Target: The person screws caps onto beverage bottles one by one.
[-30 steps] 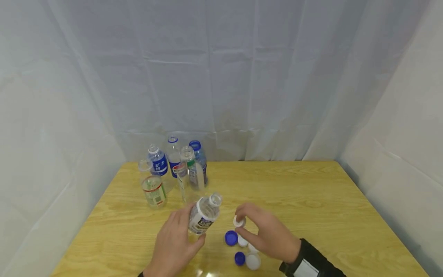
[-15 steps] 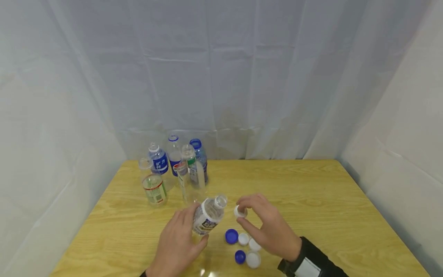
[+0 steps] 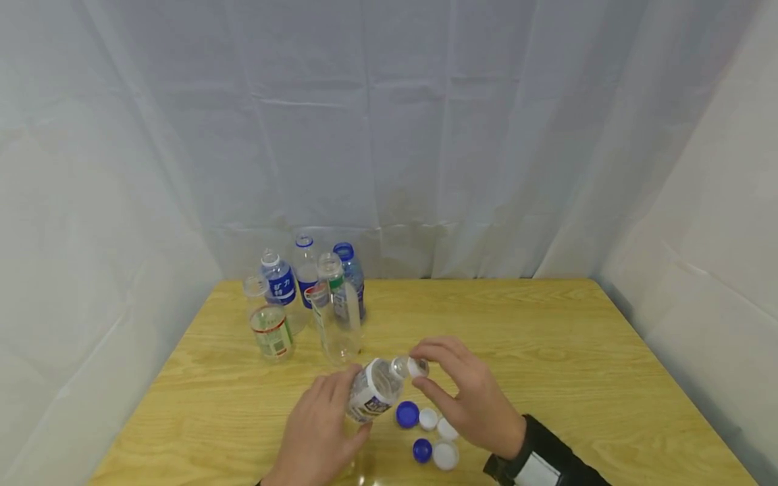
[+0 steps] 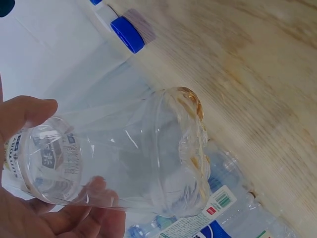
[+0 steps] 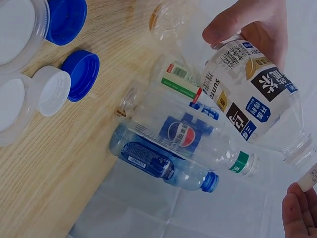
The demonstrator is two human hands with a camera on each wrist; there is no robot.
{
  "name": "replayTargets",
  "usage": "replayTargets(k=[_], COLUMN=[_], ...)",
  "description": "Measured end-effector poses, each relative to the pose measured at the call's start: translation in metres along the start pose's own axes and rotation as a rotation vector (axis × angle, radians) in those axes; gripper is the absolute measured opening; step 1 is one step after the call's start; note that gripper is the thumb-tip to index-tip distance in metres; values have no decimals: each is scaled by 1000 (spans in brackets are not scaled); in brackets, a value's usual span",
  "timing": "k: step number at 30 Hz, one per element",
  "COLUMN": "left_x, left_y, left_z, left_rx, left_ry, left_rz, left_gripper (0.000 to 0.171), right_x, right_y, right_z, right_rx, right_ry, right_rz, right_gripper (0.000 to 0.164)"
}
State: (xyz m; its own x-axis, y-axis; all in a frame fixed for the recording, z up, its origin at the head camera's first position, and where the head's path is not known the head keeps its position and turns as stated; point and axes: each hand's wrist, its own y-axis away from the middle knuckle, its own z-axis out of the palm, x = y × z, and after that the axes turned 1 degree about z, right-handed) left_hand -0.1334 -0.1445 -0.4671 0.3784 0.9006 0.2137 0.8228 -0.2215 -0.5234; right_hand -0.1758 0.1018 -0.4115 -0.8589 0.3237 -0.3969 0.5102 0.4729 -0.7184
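Note:
My left hand [image 3: 325,422] grips a clear plastic bottle [image 3: 373,391] with a white label, tilted so its mouth points up and to the right. In the left wrist view the clear lower half of the bottle [image 4: 124,153] looks empty. My right hand [image 3: 471,391] pinches a white bottle cap [image 3: 417,368] between thumb and fingers, right at the bottle's mouth. The right wrist view has the cap [image 5: 309,179] at its right edge, close by the bottle's neck [image 5: 299,151]; whether they touch I cannot tell. Below my right hand lie loose blue caps [image 3: 407,414] and white caps [image 3: 446,455].
Several uncapped plastic bottles stand at the table's back left, among them one with a green label [image 3: 271,332], a blue-labelled one [image 3: 279,283] and a blue bottle [image 3: 355,273]. A pale sheet [image 3: 401,135] hangs behind the wooden table [image 3: 547,351].
My left hand has carried the bottle to the right and tilted it further. My right hand has raised the white cap from beside the other caps up to the bottle's mouth.

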Motion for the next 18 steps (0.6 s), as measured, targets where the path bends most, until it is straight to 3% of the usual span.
replayTargets(k=[8,18], left_x=[2,4], left_y=[1,2], left_z=[0,-4], left_rx=[5,-31], left_ry=[0,15], left_rz=[60,48], left_gripper=[92,88], right_x=[1,-1], right_y=[0,-1], right_z=[-1,-4], right_rx=[-50,-132], right_ry=[-33,-134], right_rz=[3,-11], right_gripper=[38,29])
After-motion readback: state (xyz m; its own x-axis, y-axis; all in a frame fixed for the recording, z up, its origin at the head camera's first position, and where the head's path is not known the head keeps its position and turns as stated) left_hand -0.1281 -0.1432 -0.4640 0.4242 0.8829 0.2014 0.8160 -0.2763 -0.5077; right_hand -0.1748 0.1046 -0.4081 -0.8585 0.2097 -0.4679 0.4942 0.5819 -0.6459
